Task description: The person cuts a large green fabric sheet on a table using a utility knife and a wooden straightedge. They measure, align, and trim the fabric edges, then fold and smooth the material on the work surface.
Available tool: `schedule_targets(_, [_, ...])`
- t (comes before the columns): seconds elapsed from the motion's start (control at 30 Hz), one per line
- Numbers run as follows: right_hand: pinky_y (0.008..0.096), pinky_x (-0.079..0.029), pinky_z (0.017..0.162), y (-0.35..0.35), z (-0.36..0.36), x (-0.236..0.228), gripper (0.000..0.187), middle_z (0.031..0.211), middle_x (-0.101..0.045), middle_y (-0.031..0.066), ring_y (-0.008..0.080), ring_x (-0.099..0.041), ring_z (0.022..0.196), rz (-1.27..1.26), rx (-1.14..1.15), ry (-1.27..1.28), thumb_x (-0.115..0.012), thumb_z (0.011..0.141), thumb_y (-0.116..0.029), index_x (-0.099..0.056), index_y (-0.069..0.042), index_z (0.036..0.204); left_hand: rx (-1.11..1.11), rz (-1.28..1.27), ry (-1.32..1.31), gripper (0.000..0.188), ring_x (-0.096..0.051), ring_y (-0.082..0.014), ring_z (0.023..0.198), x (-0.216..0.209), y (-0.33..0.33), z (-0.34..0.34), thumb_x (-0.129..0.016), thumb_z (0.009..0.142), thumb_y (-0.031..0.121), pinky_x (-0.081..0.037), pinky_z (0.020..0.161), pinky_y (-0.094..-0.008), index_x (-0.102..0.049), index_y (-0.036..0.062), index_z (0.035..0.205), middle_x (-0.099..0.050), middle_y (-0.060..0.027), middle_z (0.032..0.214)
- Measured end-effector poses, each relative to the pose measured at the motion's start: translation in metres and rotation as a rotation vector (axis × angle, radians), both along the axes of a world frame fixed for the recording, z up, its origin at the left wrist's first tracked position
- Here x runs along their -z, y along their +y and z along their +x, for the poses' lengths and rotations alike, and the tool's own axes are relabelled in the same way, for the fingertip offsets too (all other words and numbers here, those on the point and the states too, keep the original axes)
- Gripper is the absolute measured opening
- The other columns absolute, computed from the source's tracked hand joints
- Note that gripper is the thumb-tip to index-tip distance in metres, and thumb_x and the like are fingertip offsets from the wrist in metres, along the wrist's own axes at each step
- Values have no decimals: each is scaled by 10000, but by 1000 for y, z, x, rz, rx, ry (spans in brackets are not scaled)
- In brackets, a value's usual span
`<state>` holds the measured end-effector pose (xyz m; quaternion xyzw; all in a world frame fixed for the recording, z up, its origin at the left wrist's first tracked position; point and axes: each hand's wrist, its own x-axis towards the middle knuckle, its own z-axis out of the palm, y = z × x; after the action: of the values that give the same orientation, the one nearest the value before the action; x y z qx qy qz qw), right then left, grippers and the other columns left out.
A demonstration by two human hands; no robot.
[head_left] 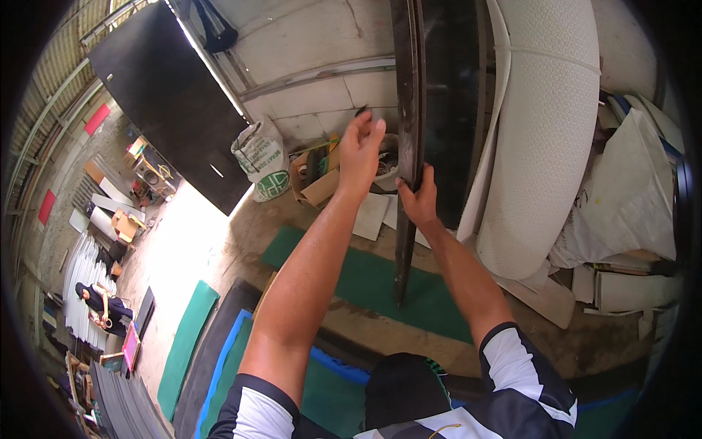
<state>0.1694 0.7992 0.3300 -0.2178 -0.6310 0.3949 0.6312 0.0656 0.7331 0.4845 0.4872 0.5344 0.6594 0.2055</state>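
Observation:
My right hand (420, 196) is closed around the edge of a long, narrow dark bar (409, 88) that stands upright, its lower end on a green mat (351, 274). My left hand (360, 150) is raised just left of the bar, apart from it, with thumb and fingers spread and slightly curled. A small dark spot shows at its fingertips; I cannot make out what it is. Behind the bar stands a wide, glossy dark panel (450, 110). To its right leans a large rolled white textured sheet (545, 139) tied with a cord.
A white sack (262, 157) and an opened cardboard box (318, 186) sit by the block wall. White sheets and plastic (621, 190) are piled at right. A black door panel (172, 95) stands by the bright opening. Another person (106, 306) sits far left beside stacked sheets.

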Motion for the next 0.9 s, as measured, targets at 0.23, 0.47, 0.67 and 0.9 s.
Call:
schedule_targets(0.23, [389,-527,807,-62,-28,-28,436,1015,-643,190,281,-671,919,64,-65,10,-710,924,-131,-490,13,1272,-7,105,40,807,-573,-132,1058,-90,-37,7,-672,992,481,-462,896,-255,-338,11,1556,-621,-78,1199])
schedule_targets(0.47, [418,-534,797,-136,-49,-56,448,1053,-641,196,327,-681,937,319,-88,-133,-717,910,-96,-501,-5,1291,-126,372,143,519,-627,-159,609,-116,-114,-11,-442,1057,587,-553,602,-312,-468,83,1175,-642,-79,960])
schedule_targets(0.67, [402,-533,765,-200,-76,-65,606,1015,-632,156,329,-677,869,303,-454,7,-746,867,-85,-487,-58,1414,-153,536,-43,625,-584,-164,593,-89,-205,-67,-393,1035,662,-528,560,-332,-465,73,1232,-550,-52,800])
schedule_targets(0.9, [365,-565,804,-265,-113,-47,802,1081,-673,135,309,-703,933,534,-594,-222,-773,765,-42,-496,-125,1513,-279,526,-159,806,-670,-258,822,-68,-361,-119,-250,998,767,-591,757,-460,-410,81,1389,-616,-143,1096])
